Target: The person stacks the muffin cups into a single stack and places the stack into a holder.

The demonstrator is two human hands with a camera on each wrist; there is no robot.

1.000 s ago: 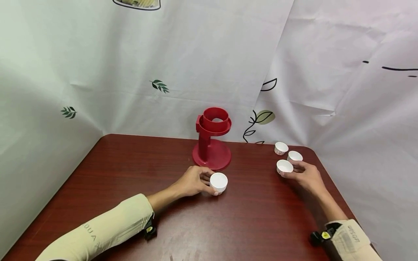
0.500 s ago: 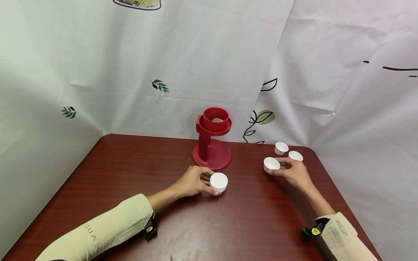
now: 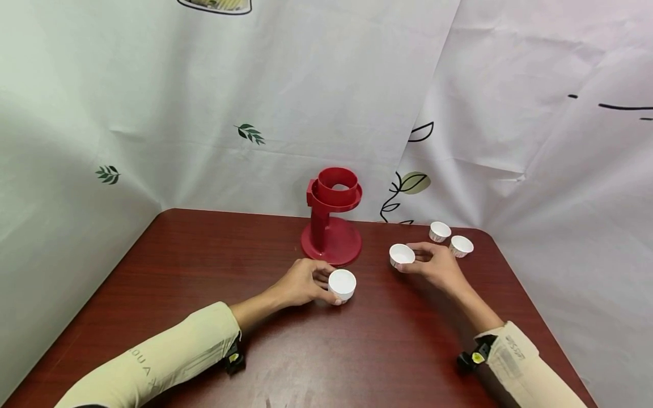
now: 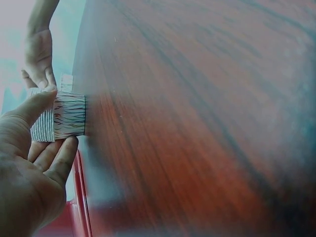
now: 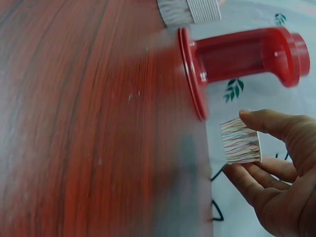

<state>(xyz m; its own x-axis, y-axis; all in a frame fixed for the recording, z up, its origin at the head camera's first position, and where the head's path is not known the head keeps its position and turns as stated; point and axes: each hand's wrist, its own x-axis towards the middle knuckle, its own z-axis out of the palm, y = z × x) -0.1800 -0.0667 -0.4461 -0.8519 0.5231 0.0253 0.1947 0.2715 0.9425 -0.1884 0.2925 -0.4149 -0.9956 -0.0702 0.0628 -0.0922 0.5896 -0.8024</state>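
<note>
While nested, cups (image 4: 61, 117) in left hand (image 3: 302, 284) (single cup (image 3: 401, 255) in right hand (image 3: 439, 266)).

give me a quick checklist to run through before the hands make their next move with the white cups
1. Left hand gripping the cup stack: ok, thumb and fingers hold its sides.
2. Right hand holding the single cup opening up: ok.
3. Single cup nested in the cup stack: not ok, they are apart.
4. Cup stack resting on the table: cannot tell, contact under its base is unclear.
5. Red stand upright: ok.
6. Two loose cups standing opening up: ok, near the far right corner.
</note>
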